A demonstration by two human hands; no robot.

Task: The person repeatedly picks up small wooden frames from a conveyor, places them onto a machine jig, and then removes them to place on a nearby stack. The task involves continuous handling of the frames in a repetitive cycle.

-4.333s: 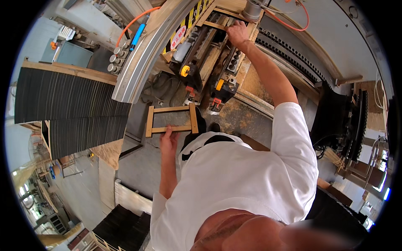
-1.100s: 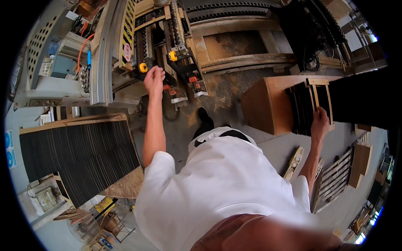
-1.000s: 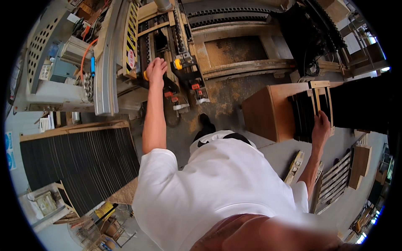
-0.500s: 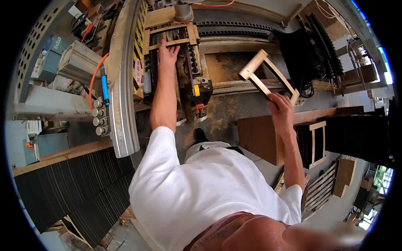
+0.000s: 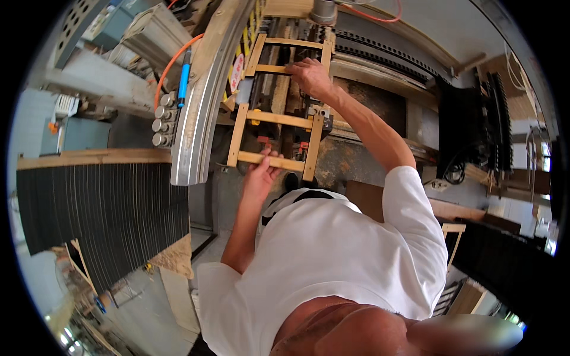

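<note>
Two small pale wooden frames lie one behind the other over a machine bed. My left hand is closed on the near rail of the nearer wooden frame, its fingers round the rail. That frame is held low in front of me, above the front end of the machine. Farther off, my right hand grips the near rail of the farther wooden frame, its thumb and fingers pressed together there. This frame sits on the machine bed, just short of a grey metal cylinder.
A long metal beam runs along the left, with a blue pen-shaped tool and round metal fittings beside it. Black slats are stacked at lower left. Black cable chain stretches to the right. Sawdust covers the floor.
My right hand has swung left from the side to the frame on the machine. My left hand has drawn back toward me and now holds a frame. The view has shifted.
</note>
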